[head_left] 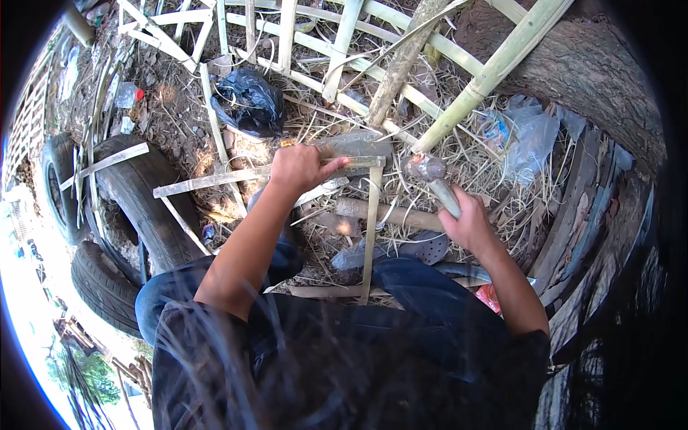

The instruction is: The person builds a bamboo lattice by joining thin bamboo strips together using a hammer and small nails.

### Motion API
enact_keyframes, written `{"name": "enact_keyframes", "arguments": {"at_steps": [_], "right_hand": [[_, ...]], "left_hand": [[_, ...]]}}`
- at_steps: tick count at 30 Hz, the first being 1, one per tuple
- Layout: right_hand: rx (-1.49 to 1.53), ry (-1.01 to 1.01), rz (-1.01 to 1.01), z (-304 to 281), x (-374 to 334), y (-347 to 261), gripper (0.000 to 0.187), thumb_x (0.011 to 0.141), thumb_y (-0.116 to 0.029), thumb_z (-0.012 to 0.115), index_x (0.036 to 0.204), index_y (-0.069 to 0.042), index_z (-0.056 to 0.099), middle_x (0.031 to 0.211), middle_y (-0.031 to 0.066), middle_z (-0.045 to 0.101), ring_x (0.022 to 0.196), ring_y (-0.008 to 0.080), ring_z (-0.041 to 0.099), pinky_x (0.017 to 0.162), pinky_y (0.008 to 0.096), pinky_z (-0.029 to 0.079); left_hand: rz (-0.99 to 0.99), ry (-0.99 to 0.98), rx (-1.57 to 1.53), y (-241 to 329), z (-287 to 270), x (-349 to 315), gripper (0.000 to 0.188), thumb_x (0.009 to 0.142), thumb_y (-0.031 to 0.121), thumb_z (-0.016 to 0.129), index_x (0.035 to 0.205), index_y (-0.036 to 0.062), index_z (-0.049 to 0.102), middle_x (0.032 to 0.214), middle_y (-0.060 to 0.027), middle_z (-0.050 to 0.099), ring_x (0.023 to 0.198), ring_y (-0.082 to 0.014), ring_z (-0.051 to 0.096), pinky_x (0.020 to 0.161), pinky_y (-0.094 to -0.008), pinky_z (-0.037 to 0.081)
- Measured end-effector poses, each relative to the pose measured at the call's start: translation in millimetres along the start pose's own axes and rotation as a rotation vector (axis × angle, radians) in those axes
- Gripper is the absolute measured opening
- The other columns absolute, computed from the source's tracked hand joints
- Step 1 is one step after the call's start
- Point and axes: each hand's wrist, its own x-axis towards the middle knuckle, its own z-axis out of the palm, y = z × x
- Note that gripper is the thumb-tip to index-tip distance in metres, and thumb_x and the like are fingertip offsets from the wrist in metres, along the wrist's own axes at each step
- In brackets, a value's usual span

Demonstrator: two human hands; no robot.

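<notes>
My left hand (297, 169) is closed around a pale bamboo strip (218, 180), its thumb stretched along the strip toward the right. That strip lies crosswise over a flat dark block (365, 145) on the ground. At its right end it meets another bamboo strip (373, 229), which runs back toward my lap; I cannot make out how the two are joined. My right hand (467, 219) grips the handle of a hammer (426, 170). The hammer's head is just right of that corner, apart from the strips.
A bamboo lattice (344, 46) spans the far side, beside a thick tree trunk (595, 72). Old tyres (147, 204) lie at left. A black plastic bag (249, 102), a clear bag (532, 140) and a plastic bottle (126, 94) are among the shavings. A clog (423, 248) shows near my knee.
</notes>
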Motion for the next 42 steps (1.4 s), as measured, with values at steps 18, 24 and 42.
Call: {"name": "enact_keyframes", "arguments": {"at_steps": [18, 24, 42], "right_hand": [[0.032, -0.002, -0.038, 16.3, 3.6, -2.6, 0.028, 0.076, -0.012, 0.062, 0.099, 0.004, 0.057, 0.069, 0.0238, 0.062, 0.065, 0.0433, 0.063, 0.059, 0.0484, 0.05], [0.014, -0.023, -0.054, 27.5, 5.3, -5.7, 0.021, 0.077, -0.007, 0.06, 0.096, 0.003, 0.057, 0.072, 0.0247, 0.062, 0.069, 0.0426, 0.064, 0.06, 0.0455, 0.05], [-0.002, 0.097, -0.203, 49.4, 5.9, 34.7, 0.028, 0.073, -0.01, 0.064, 0.097, 0.006, 0.059, 0.066, 0.0221, 0.062, 0.06, 0.0394, 0.065, 0.056, 0.0447, 0.053]], "left_hand": [[-0.015, -0.003, -0.034, -0.7, 15.2, -0.1, 0.084, 0.078, 0.087, 0.033, 0.09, 0.0168, 0.077, 0.066, -0.0119, 0.068, 0.069, -0.0268, 0.07, 0.062, -0.039, 0.055], [-0.015, -0.069, -0.064, -0.5, 9.1, -0.8, 0.079, 0.078, 0.087, 0.033, 0.112, 0.0272, 0.072, 0.069, -0.0118, 0.067, 0.074, -0.0283, 0.07, 0.067, -0.0417, 0.055], [-0.063, -0.169, -0.072, -0.3, 3.0, 5.7, 0.081, 0.074, 0.091, 0.033, 0.112, 0.0317, 0.072, 0.084, -0.0108, 0.07, 0.089, -0.0286, 0.07, 0.08, -0.0422, 0.053]]}}
